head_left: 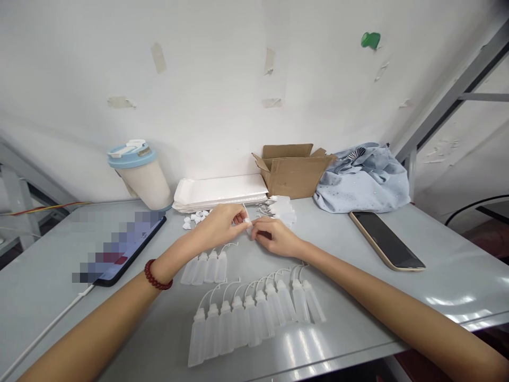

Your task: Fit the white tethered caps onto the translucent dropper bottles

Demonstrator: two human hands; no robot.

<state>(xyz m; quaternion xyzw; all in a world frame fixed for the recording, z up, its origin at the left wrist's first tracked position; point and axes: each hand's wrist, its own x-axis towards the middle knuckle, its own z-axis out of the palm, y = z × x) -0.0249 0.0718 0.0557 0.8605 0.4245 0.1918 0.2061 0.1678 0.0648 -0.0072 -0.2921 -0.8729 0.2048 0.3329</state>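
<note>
My left hand [222, 227] pinches a small white cap [247, 222] between thumb and fingertips. Close against it, my right hand [278, 239] has its fingers curled round a small translucent squeeze bottle [249, 230], mostly hidden by the fingers. Nearer me lies a row of similar squeeze bottles [238, 323] with white tops and thin curved straps. A shorter row of bottles [207, 270] lies below my left wrist. Behind my left hand is a little pile of white caps [194, 218]. More white bottles [283, 208] lie beyond my right hand.
White padded envelopes [222, 190] are stacked at the wall beside an open cardboard box [296, 175]. Blue cloth [366, 183] is bunched at the back right, near a dark-screened phone [387, 241]. On the left are a lidded cup [141, 178] and a cabled phone [131, 249].
</note>
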